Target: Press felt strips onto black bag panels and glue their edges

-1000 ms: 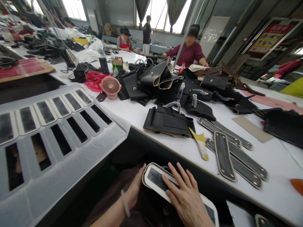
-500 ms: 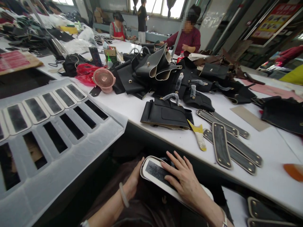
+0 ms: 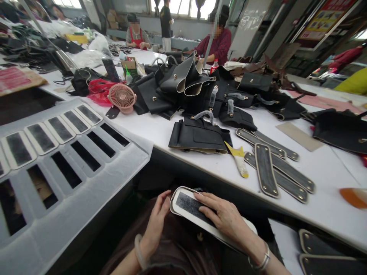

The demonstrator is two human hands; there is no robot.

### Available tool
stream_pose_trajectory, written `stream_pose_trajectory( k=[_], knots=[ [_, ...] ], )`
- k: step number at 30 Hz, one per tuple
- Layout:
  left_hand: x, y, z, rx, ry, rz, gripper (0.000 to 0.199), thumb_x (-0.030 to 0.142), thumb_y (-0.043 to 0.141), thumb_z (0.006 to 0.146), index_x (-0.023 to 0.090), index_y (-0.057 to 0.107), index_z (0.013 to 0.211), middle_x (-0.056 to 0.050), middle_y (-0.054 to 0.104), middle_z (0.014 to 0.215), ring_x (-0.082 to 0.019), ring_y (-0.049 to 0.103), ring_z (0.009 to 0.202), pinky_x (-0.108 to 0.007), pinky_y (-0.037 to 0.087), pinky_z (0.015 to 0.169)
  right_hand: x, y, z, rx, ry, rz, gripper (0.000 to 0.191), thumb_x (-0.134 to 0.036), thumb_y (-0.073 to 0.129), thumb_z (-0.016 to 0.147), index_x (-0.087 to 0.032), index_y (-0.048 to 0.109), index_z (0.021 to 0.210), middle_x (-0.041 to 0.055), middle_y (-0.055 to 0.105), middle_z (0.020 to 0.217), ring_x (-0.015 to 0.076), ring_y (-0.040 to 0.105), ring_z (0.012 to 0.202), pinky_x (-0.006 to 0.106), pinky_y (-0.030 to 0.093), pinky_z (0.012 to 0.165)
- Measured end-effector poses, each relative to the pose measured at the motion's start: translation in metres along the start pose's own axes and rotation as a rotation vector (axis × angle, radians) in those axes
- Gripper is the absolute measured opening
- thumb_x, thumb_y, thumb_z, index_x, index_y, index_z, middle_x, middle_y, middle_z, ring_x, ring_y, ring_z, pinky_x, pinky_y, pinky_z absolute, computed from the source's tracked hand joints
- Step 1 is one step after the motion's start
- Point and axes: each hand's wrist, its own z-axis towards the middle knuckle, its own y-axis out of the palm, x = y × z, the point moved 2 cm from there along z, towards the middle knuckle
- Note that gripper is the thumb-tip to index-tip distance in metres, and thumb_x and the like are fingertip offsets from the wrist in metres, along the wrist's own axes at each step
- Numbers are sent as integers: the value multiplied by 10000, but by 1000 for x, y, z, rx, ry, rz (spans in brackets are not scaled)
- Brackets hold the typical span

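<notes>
On my left a whitish sheet [image 3: 106, 183] is cut with dark slots, and above them runs a row of pale-bordered panels [image 3: 60, 128]. Beside it a pink fan [image 3: 122, 97] stands on the bench [image 3: 206, 162]. Nearer me, the left grip [image 3: 157, 217] has its fingers and thumb extended and uncurled by one rounded end of the white-rimmed piece [image 3: 187, 208]; I can't tell whether they touch it. That piece is off the bench, just in front of its edge, over dark brown cloth, slanting down to the right. It is long, with rounded corners, a smooth white border and a sunken-looking dark centre, mottled with greyish specks. A thin brownish line shows along its left end. The right grip [image 3: 222, 214] lies across it, thumb on the dark middle, fingers along the far side; its underside is hidden, so I can't say if it's clamped. Behind lies a black bag [image 3: 197, 135], then a yellow-and-white tool [image 3: 239, 158] and, further right, overlapping dark straps [image 3: 266, 170] with pale edges and metal studs.
</notes>
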Motion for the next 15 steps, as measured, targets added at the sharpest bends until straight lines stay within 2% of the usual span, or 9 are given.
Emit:
stream_pose_trajectory(
  k=[2,4,6,9,15],
  knots=[
    [8,-10,-8,61,324,341,341,398,688,793,221,603,1073,-80,564,1234,-278,498,1195,-419,378,1035,1,1,0,8,2,6,382,-348,480,947,-368,531,1325,-7,563,1353,223,580,1176,398,487,982],
    [18,-12,-18,21,678,725,200,275,704,786,228,631,966,-71,585,1110,-250,544,1081,-389,443,945,2,2,0,25,-4,8,380,-350,479,947,-376,531,1323,-12,570,1345,222,585,1170,396,487,981],
    [26,-10,-25,-36,915,976,139,195,678,806,228,636,934,-55,595,988,-219,564,960,-356,471,849,2,3,0,47,-17,9,381,-340,480,948,-378,529,1324,-13,579,1335,217,593,1157,386,491,975],
    [36,-4,-28,-68,1043,1078,113,129,636,834,207,619,914,-45,603,941,-196,554,900,-334,450,813,2,3,-1,70,-34,13,373,-335,496,940,-357,552,1309,-3,598,1312,213,615,1124,365,498,967],
    [45,-1,-25,-189,1065,1121,104,93,587,867,196,600,876,-21,645,951,-181,540,900,-341,364,847,-1,0,-3,76,-34,4,362,-353,504,942,-364,557,1300,-33,605,1303,199,620,1108,339,496,965]
  ],
)
